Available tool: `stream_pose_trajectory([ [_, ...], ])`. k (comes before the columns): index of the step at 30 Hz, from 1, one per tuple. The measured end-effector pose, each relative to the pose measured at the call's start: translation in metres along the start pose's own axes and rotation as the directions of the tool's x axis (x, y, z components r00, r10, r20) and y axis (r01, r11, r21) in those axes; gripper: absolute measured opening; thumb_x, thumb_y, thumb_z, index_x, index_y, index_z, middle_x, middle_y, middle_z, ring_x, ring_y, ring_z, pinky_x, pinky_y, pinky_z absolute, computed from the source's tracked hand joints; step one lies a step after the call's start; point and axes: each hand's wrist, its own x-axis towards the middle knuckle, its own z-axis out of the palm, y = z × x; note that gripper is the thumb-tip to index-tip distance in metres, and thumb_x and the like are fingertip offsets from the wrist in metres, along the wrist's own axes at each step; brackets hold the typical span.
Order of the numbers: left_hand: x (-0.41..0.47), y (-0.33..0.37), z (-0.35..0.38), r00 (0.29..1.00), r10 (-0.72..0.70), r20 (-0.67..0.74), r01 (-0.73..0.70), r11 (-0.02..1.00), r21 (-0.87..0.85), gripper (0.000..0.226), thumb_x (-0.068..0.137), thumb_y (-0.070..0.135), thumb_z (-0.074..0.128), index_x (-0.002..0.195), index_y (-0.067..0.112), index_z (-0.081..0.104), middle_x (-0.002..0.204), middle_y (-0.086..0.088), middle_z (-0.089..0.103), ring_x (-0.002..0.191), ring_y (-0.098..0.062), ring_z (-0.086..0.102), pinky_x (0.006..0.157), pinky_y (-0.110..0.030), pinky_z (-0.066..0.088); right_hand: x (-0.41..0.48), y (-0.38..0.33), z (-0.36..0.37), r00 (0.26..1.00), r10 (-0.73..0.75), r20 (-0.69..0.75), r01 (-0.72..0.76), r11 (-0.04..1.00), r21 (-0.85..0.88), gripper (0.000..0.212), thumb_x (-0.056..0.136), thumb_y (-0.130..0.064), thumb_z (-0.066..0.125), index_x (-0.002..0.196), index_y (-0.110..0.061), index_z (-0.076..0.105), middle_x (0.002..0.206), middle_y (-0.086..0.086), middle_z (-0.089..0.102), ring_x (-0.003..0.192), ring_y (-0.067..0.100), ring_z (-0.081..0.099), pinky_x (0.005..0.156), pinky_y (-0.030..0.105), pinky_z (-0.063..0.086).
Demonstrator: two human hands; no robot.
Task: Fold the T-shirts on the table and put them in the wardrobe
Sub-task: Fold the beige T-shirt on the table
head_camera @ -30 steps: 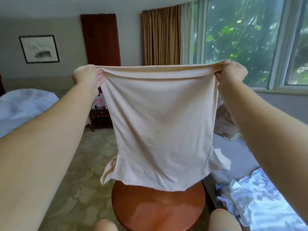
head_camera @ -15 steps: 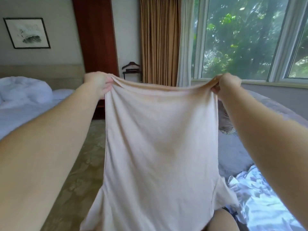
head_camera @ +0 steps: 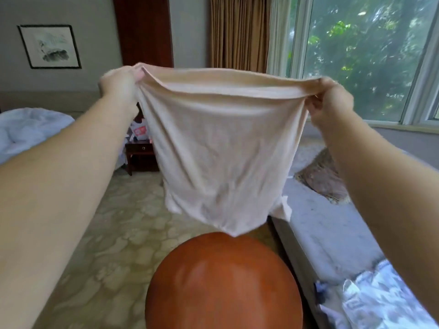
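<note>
1. Shows a pale beige T-shirt point(head_camera: 221, 150) held up in mid-air, stretched wide along its top edge, apparently upside down with the short sleeves dangling low.
2. Hangs over the far rim of a round reddish wooden surface point(head_camera: 223, 281); cannot tell whether the lowest tip touches it.
3. Left hand point(head_camera: 121, 81): fingers curled, pinching the top left corner of the cloth.
4. Right hand point(head_camera: 330, 103): fingers curled likewise, pinching the top right corner, with the edge pulled taut between the two.
5. Looks light, thin and very soft: sags in the middle, wrinkles easily, keeps no shape of its own.
6. Probably not slippery or fragile, but likely to bunch and fold crooked unless laid flat first.
7. Best gripped at corners and seams: hem corners as here, or shoulder seams, to keep the edges straight.
8. Beyond: a white-covered bed point(head_camera: 31, 131) at left, a large window point(head_camera: 368, 55) at right.
</note>
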Motion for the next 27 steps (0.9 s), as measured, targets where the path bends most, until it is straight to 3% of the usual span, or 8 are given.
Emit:
stream_pose_trajectory([
  [3, -0.036, -0.019, -0.02, 0.995, -0.083, 0.05, 0.076, 0.99, 0.122, 0.018, 0.097, 0.01, 0.046, 0.095, 0.022, 0.059, 0.088, 0.008, 0.069, 0.086, -0.003, 0.062, 0.075, -0.02, 0.044, -0.022, 0.008, -0.049, 0.992, 0.089, -0.094, -0.102, 0.984, -0.144, 0.007, 0.09, 0.001, 0.06, 0.089, -0.003, 0.066, 0.083, 0.011, 0.07, 0.064, 0.019, 0.072, 0.066, 0.033, 0.061],
  [7, -0.097, -0.063, -0.062, 0.945, -0.297, 0.137, 0.2, 0.857, 0.474, 0.019, 0.094, 0.005, 0.048, 0.091, 0.017, 0.063, 0.061, 0.006, 0.071, 0.077, -0.007, 0.068, 0.073, -0.021, 0.049, -0.051, 0.043, -0.135, 0.977, 0.206, -0.05, -0.193, 0.772, -0.606, 0.014, 0.093, 0.003, 0.054, 0.08, 0.004, 0.059, 0.051, 0.006, 0.066, 0.043, 0.012, 0.065, 0.053, 0.025, 0.058],
  [11, -0.15, -0.102, -0.106, 0.834, -0.519, 0.189, 0.165, 0.562, 0.811, 0.013, 0.088, -0.004, 0.059, 0.094, 0.005, 0.066, 0.074, -0.007, 0.07, 0.082, -0.017, 0.064, 0.094, -0.031, 0.048, -0.083, 0.071, -0.203, 0.92, 0.391, 0.036, -0.198, 0.541, -0.818, 0.012, 0.092, 0.0, 0.057, 0.097, 0.003, 0.067, 0.084, 0.017, 0.074, 0.061, 0.017, 0.071, 0.066, 0.027, 0.061],
  [13, -0.167, -0.114, -0.125, 0.771, -0.614, 0.168, 0.096, 0.374, 0.923, 0.013, 0.088, -0.003, 0.059, 0.091, 0.006, 0.069, 0.069, -0.005, 0.072, 0.087, -0.021, 0.064, 0.091, -0.032, 0.049, -0.101, 0.075, -0.212, 0.847, 0.529, 0.059, -0.179, 0.389, -0.904, 0.015, 0.092, 0.002, 0.056, 0.1, -0.002, 0.068, 0.091, 0.016, 0.074, 0.067, 0.018, 0.071, 0.061, 0.025, 0.06],
  [17, -0.203, -0.134, -0.151, 0.5, -0.864, 0.058, -0.078, 0.021, 0.997, 0.015, 0.093, 0.002, 0.056, 0.101, 0.008, 0.067, 0.083, -0.007, 0.076, 0.09, -0.016, 0.069, 0.078, -0.024, 0.053, -0.14, 0.08, -0.227, 0.61, 0.79, -0.064, -0.002, -0.08, -0.997, 0.021, 0.093, 0.006, 0.054, 0.109, -0.002, 0.065, 0.085, 0.013, 0.073, 0.074, 0.018, 0.071, 0.059, 0.023, 0.056],
  [21, -0.227, -0.167, -0.153, 0.192, -0.977, -0.095, -0.19, -0.132, 0.973, 0.021, 0.098, 0.029, 0.056, 0.106, 0.013, 0.067, 0.096, -0.002, 0.076, 0.093, -0.014, 0.07, 0.081, -0.027, 0.053, -0.163, 0.093, -0.246, 0.416, 0.83, -0.373, 0.126, -0.458, -0.88, 0.029, 0.093, -0.017, 0.061, 0.119, -0.004, 0.066, 0.089, 0.007, 0.076, 0.078, 0.018, 0.073, 0.063, 0.024, 0.055],
  [24, -0.226, -0.194, -0.146, 0.191, -0.975, -0.118, -0.186, -0.154, 0.97, 0.039, 0.096, 0.05, 0.053, 0.114, 0.017, 0.063, 0.098, -0.001, 0.073, 0.093, -0.014, 0.069, 0.08, -0.028, 0.052, -0.16, 0.115, -0.252, 0.53, 0.771, -0.353, 0.12, -0.481, -0.869, 0.019, 0.093, -0.024, 0.063, 0.104, -0.01, 0.069, 0.094, 0.008, 0.075, 0.08, 0.022, 0.072, 0.069, 0.025, 0.054],
  [27, -0.216, -0.233, -0.138, 0.303, -0.95, -0.069, -0.208, -0.137, 0.969, 0.04, 0.096, 0.05, 0.051, 0.12, 0.018, 0.056, 0.099, 0.002, 0.072, 0.092, -0.012, 0.068, 0.078, -0.026, 0.051, -0.153, 0.151, -0.247, 0.617, 0.733, -0.285, 0.071, -0.413, -0.908, 0.012, 0.093, -0.019, 0.056, 0.091, -0.014, 0.068, 0.083, 0.0, 0.073, 0.057, 0.014, 0.058, 0.059, 0.021, 0.046],
])
